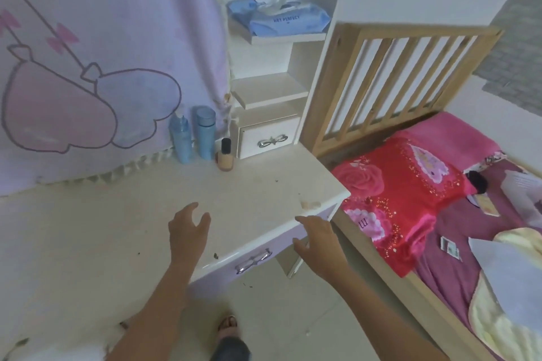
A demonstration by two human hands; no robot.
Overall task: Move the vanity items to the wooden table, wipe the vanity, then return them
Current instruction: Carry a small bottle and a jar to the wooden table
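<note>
Hands empty over tabletop (258,193) front: left hand (187,231), right hand (315,239), fingers released and spread. Two blue bottles (181,138), foundation bottle (225,155) at back; wipes pack (278,19) on shelf (289,37).

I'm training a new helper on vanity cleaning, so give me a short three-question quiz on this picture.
1. True or false: the left hand is holding one of the blue bottles.
2. How many bottles stand on the vanity top? A) two B) three C) five
3. Fill in: the pack of wet wipes lies on the ____ shelf of the white shelf unit.

Key
1. False. The left hand and the right hand are both open and hold nothing.
2. B. There are two blue bottles and a small black-capped bottle.
3. Top.
</note>
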